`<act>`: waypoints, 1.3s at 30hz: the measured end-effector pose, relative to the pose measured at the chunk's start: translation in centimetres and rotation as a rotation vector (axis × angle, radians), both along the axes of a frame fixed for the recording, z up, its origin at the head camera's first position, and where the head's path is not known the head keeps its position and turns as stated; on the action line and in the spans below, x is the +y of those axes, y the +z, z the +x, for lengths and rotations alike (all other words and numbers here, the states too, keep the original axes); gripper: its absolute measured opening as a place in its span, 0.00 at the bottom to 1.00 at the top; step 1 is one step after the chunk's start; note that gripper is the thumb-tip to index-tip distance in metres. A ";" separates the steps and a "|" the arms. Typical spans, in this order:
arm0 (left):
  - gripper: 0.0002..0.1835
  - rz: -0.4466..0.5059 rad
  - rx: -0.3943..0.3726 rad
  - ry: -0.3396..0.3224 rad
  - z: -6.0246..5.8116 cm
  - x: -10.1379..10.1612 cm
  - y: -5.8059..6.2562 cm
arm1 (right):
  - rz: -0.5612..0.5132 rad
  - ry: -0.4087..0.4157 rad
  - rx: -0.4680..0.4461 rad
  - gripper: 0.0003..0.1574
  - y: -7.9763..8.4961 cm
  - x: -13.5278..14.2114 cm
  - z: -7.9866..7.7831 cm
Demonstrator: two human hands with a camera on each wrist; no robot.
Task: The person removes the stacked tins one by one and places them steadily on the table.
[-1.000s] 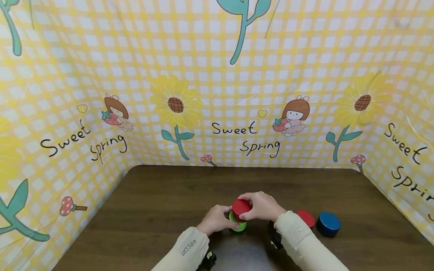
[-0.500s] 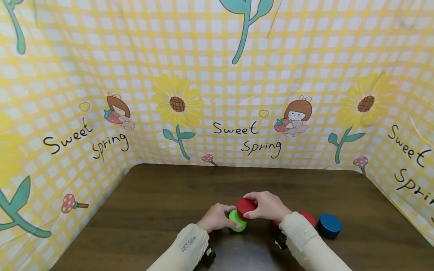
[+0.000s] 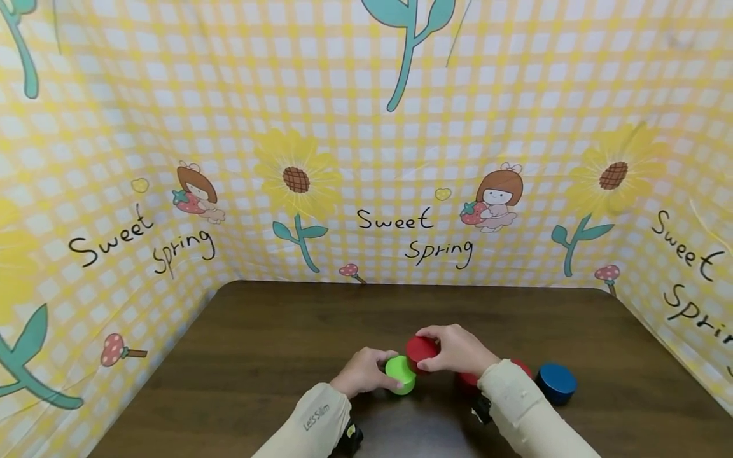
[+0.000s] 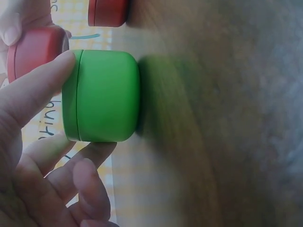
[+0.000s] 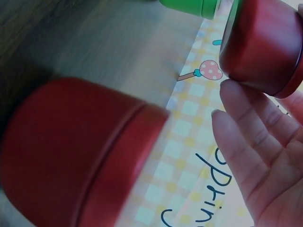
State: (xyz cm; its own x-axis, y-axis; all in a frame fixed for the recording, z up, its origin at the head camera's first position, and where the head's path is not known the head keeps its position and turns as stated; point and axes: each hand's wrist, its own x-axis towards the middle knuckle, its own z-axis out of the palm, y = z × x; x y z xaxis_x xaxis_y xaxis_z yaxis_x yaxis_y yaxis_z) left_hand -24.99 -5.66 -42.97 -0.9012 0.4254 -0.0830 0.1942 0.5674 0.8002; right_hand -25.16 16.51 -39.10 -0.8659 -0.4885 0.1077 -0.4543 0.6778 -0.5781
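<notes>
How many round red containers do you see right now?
3. The first red container is in the right hand; the second shows left of the right sleeve, partly hidden; the third is partly behind that sleeve, beside the blue container. The sleeve may hide more.

Brown table (image 3: 424, 420), checked cloth (image 3: 366, 152) (yellow).

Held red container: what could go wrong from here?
Slip: the held red container is raised off the table in the right grip; it could drop.
Bump: it's close to the green container in the left grip; sideways motion might knock that.
Brush: the right sleeve partly hides another red container; it may catch.
</notes>
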 end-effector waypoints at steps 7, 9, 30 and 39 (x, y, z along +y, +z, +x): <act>0.31 -0.019 0.034 0.000 0.0 0.0 0.1 | 0.028 -0.024 0.046 0.31 0.7 0.4 0.1; 0.31 -0.025 0.041 -0.004 0.0 0.0 0.1 | 0.029 -0.031 0.054 0.31 0.7 0.6 0.1; 0.32 -0.074 0.061 -0.017 0.1 -0.1 0.7 | 0.029 -0.056 0.006 0.34 1.1 1.6 0.6; 0.32 -0.061 0.054 -0.025 0.0 0.1 0.6 | 0.056 -0.063 0.017 0.34 1.3 2.1 0.6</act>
